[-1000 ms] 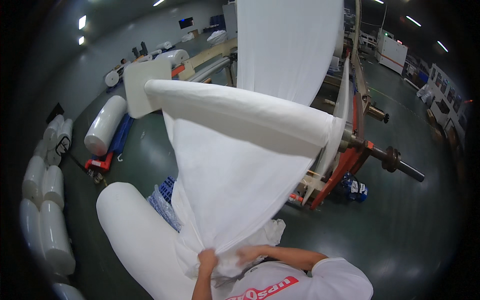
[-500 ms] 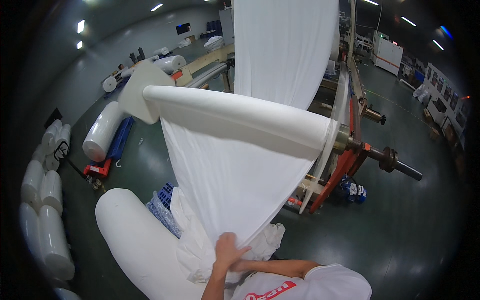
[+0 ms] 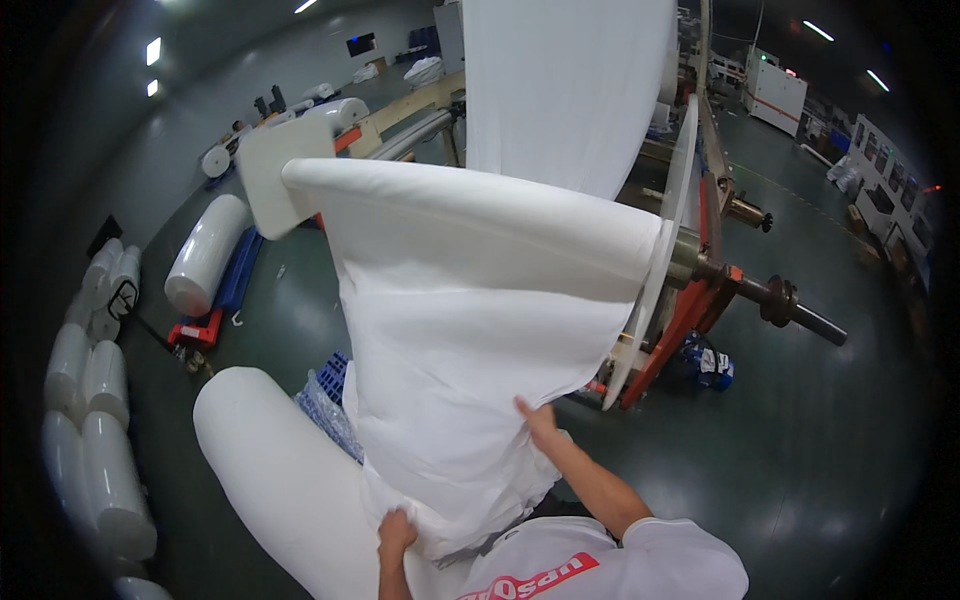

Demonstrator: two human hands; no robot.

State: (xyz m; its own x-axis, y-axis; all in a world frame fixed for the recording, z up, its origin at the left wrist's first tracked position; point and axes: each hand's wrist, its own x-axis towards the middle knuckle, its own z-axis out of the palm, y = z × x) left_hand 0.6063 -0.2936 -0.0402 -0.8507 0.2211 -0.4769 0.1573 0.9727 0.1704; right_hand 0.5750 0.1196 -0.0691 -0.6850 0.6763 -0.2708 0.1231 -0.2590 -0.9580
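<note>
A wide sheet of white fabric (image 3: pixel 480 340) hangs from a white fabric roll (image 3: pixel 470 200) on a machine shaft and bunches up in front of me. My left hand (image 3: pixel 397 528) is closed on the sheet's lower left edge. Higher up, at the right edge, my right hand (image 3: pixel 540 425) grips the fabric, its thumb on the front and its other fingers hidden. Between my hands the sheet sags in loose folds. A pale square end plate (image 3: pixel 268 180) caps the roll's left end, and a round white disc (image 3: pixel 672 240) stands at its right.
A large white roll (image 3: pixel 270 460) lies close on my left, beside a blue plastic pallet (image 3: pixel 333 372). Farther left are a red pallet jack (image 3: pixel 197 330) and several wrapped rolls (image 3: pixel 105 440). A metal shaft end (image 3: pixel 800 315) juts out at the right, above a blue motor (image 3: pixel 712 365).
My hands were together at the gathered bottom of the fabric; now they are apart, left lower, right higher. The taut sheet has slackened and spread. The end plate and disc, blurred before, look sharper.
</note>
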